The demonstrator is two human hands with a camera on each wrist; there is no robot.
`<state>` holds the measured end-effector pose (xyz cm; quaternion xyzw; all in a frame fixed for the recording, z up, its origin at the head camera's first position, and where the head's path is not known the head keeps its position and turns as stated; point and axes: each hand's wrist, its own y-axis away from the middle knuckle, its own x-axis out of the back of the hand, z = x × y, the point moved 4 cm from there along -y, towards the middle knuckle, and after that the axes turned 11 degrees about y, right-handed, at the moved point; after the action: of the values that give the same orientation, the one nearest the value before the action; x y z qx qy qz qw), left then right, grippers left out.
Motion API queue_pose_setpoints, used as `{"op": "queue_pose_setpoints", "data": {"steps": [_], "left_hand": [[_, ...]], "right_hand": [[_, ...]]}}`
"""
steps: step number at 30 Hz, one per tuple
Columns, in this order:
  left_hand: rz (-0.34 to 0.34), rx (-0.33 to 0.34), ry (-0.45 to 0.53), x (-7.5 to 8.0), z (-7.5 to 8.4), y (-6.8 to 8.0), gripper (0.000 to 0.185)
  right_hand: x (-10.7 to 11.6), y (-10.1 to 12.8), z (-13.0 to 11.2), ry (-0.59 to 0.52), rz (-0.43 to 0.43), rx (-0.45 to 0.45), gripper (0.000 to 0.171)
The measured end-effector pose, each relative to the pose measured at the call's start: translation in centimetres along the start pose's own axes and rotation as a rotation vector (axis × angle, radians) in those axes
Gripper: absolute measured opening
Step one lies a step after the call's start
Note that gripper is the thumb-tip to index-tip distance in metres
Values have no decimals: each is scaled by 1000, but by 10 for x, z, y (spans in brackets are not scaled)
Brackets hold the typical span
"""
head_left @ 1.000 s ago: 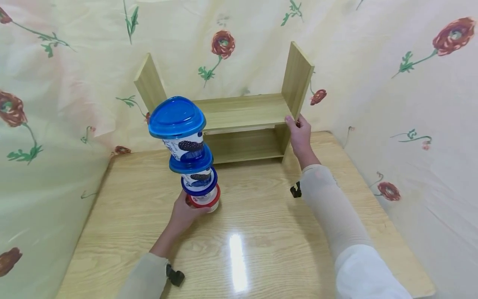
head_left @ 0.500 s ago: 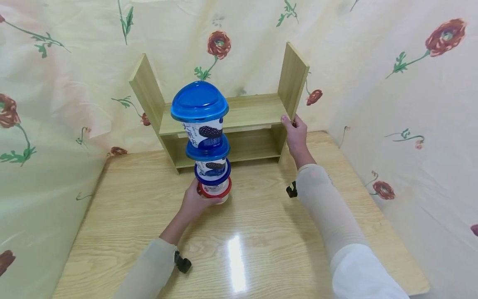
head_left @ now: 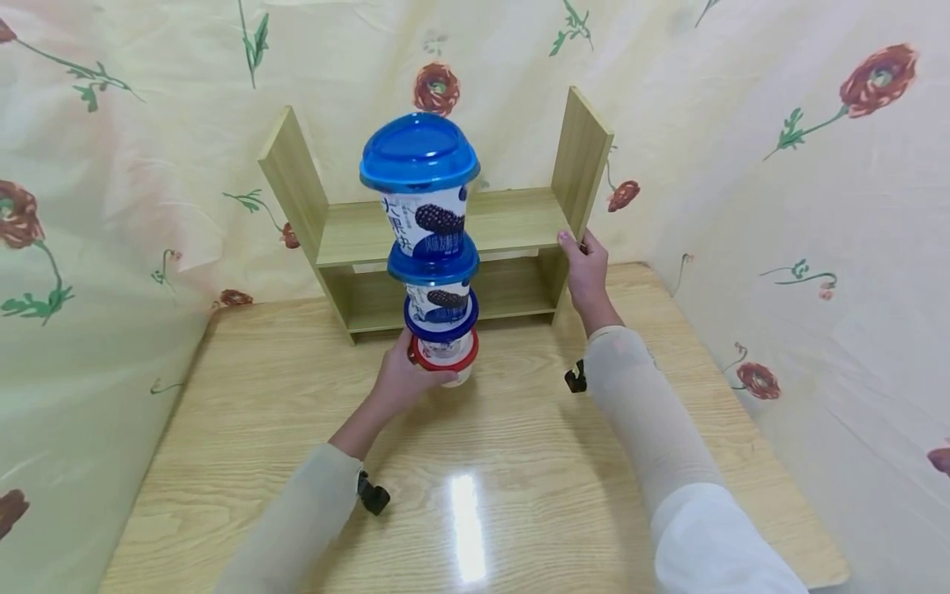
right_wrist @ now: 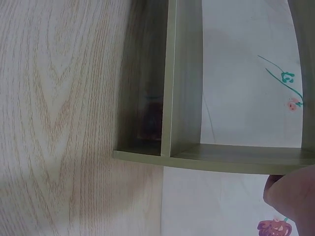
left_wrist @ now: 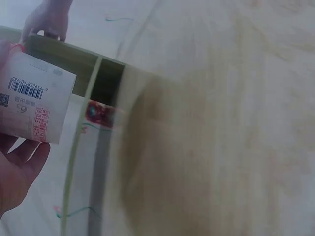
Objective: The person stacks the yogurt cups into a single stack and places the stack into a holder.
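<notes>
We see the left hand (head_left: 404, 381) holding a stack of cups (head_left: 434, 247) from its bottom; the fingers are curled around the lowest cup (head_left: 448, 363), which has a red lid, so this grip is clamped on it. The stack has four cups; above the red-lidded one stand three cups with blue lids, and the top cup (head_left: 421, 194) looks the biggest in the head view. The stack is lifted over the surface (head_left: 475, 487), near its middle, and it stands almost upright, a little in front of the shelf (head_left: 445, 235). In the left wrist view we see the white side of the lowest cup (left_wrist: 32, 103) with a barcode, and the fingers (left_wrist: 19, 169) below it.

The right hand (head_left: 586, 268) is on the right side panel of the shelf; its fingers and thumb are closed on the near edge of this panel, so that grip is clamped on the shelf. In the right wrist view only a fingertip (right_wrist: 291, 194) shows, just below the panel edge.

The shelf stands at the far side of the surface, against a cloth (head_left: 779, 206) with red flowers; it has two levels between two upright panels.
</notes>
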<state>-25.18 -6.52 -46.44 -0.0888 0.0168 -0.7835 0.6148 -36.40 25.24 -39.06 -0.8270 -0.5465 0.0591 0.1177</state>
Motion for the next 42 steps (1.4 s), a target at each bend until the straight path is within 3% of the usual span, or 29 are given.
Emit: {"op": "queue_pose_setpoints", "data": {"steps": [12, 24, 27, 35, 42], "left_hand": [[-15, -104, -14, 2, 47, -25, 90], [-76, -196, 11, 27, 76, -70, 88], [-89, -197, -3, 32, 81, -81, 87], [-70, -159, -6, 32, 93, -91, 91], [-44, -174, 3, 37, 109, -102, 89]], "right_hand": [[0, -2, 4, -22, 11, 0, 25], [-12, -11, 7, 8, 32, 10, 37], [-15, -12, 7, 18, 51, 4, 36], [-15, -14, 9, -10, 50, -9, 38], [-15, -14, 9, 2, 54, 11, 37]]}}
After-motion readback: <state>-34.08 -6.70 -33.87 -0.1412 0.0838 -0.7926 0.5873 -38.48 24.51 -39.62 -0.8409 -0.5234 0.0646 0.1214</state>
